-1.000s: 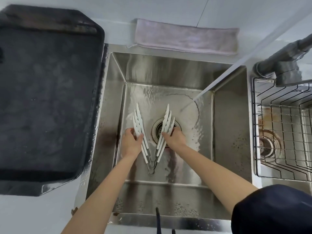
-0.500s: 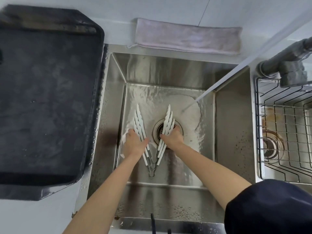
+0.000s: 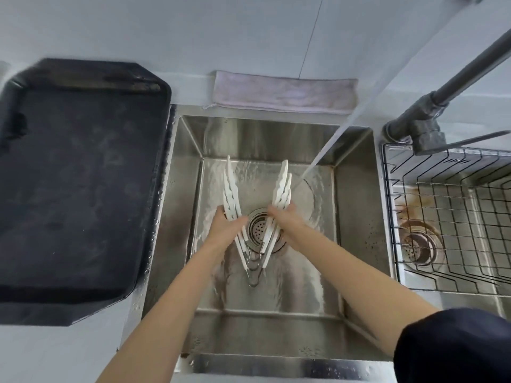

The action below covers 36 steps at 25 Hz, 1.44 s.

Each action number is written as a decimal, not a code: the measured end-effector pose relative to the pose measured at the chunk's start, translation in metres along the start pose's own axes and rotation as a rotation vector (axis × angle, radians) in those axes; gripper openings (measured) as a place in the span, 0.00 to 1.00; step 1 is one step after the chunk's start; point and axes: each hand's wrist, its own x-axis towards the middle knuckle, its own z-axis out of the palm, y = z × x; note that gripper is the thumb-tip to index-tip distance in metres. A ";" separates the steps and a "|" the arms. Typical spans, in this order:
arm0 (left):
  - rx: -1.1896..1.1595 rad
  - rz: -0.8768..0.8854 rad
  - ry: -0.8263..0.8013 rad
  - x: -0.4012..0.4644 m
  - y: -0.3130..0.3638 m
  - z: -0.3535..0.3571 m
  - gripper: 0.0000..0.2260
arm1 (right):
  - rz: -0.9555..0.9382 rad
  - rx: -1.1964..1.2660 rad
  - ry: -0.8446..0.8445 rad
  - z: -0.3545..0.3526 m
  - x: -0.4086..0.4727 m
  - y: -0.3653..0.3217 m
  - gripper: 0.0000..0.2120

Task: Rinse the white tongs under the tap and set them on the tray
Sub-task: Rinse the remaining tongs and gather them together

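Landmark: round perforated steel drain [image 3: 258, 229] in the floor of the square stainless steel sink [image 3: 182, 189].

White plastic scalloped tongs [image 3: 280, 189], several stacked, spread in a V over the drain. Wire hinge loops at the near side of the drain, tips pointing away toward the far wall of the sink. One bundle of arms runs left of the drain, the other right of it.

Left hand [image 3: 226, 230] just left of the drain, fingers wrapped over the left bundle about mid-length; white tips stick out beyond the hand, handle ends below it. Right hand [image 3: 287, 225] just right of the drain, closed the same way on the right bundle. Both hands gripping, tongs held apart.

Water stream [image 3: 326, 145] falls diagonally from the upper right and hits the sink floor right of the drain, just beside the right tips; contact with the tongs unclear.

Dark grey metal tap [image 3: 420, 128] far right of the drain, on the counter edge. Black rectangular plastic tray [image 3: 77, 175] well left of the drain, outside the sink. Folded pale lilac cloth [image 3: 282, 92] beyond the drain, behind the sink's far rim. Black wire rack [image 3: 448, 217] in the second basin, right of the drain.
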 end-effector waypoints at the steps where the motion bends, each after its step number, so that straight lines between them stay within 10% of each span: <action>1: -0.029 0.035 -0.041 -0.003 0.011 0.001 0.23 | -0.018 0.063 -0.007 -0.009 -0.005 -0.008 0.10; 7: -0.253 0.217 -0.233 -0.029 0.065 0.012 0.05 | -0.171 0.314 -0.111 -0.063 -0.042 -0.050 0.02; 16: -0.438 0.279 -0.366 -0.062 0.094 0.012 0.12 | -0.421 0.389 -0.280 -0.094 -0.082 -0.084 0.03; 26: -0.449 0.204 -0.435 -0.069 0.073 0.024 0.10 | -0.664 0.060 -0.120 -0.099 -0.097 -0.064 0.09; 36: -0.323 0.427 -0.298 -0.085 0.127 0.057 0.07 | -0.517 0.373 0.029 -0.121 -0.082 -0.048 0.09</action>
